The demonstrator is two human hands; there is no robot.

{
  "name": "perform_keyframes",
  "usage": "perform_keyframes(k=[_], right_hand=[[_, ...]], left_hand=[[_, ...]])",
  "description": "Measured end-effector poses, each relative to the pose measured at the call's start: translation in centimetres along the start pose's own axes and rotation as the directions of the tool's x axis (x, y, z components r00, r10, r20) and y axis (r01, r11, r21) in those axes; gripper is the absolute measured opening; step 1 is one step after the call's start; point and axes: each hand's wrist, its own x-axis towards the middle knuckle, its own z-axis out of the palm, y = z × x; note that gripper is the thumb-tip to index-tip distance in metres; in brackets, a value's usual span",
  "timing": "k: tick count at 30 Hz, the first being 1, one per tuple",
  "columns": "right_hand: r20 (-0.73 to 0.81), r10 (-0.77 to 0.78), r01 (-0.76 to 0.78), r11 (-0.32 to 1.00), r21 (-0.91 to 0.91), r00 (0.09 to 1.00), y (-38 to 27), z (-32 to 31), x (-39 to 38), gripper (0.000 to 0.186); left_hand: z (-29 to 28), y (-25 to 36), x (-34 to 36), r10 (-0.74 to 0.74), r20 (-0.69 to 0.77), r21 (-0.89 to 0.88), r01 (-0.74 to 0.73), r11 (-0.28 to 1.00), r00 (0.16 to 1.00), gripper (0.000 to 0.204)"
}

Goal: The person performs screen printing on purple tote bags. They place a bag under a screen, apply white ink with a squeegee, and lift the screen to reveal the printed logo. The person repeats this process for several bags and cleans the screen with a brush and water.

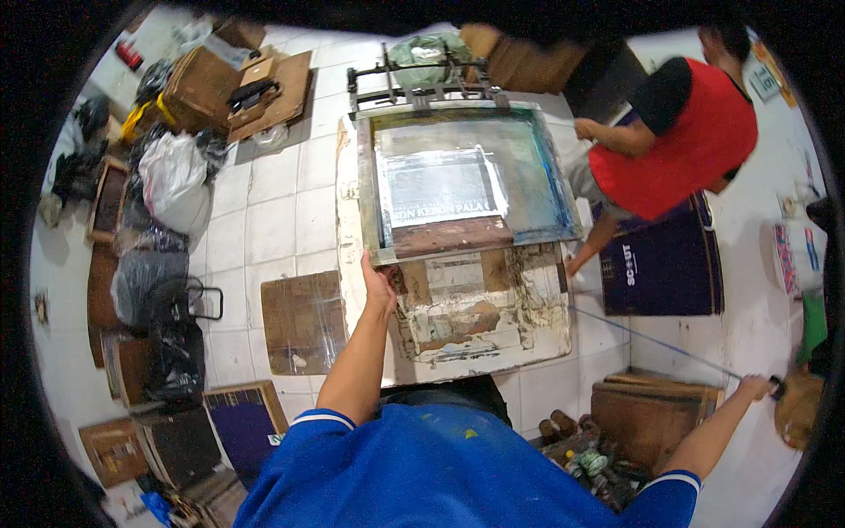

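A screen-printing frame [554, 176] with a wooden rim and pale mesh lies on a worn white board [546, 326]. White ink and a reversed-out design show on the mesh, and a brown wooden bar [453, 234], like a squeegee, lies along its near edge. My left hand [379, 289] grips the near left corner of the frame. Far out to the right, my right hand [753, 387] is closed round a thin bluish rod or cord [669, 347] that stretches back toward the board's right edge. A dark knob shows beside that hand.
A metal hinge clamp [422, 84] stands behind the frame. A person in a red and black shirt [682, 145] bends at the right, one hand near the board. Dark blue panels [664, 264], brown boards [651, 409], bottles [591, 462] and plastic bags [176, 180] surround the table.
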Motion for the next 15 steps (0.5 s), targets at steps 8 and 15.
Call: perform_keyframes(k=[8, 15], right_hand=[[0.953, 0.023, 0.937, 0.179, -0.301, 0.302, 33.6, 8.9, -35.7, 0.043], [0.972, 0.221, 0.985, 0.166, 0.045, -0.082, 46.9, 18.6, -56.7, 0.054]], left_hand=[[0.8, 0.9, -1.0, 0.016, 0.041, -0.047, -0.014, 0.999, 0.999, 0.073], [0.8, 2.1, -1.2, -0.038, 0.017, -0.078, 0.039, 0.996, 0.999, 0.069]])
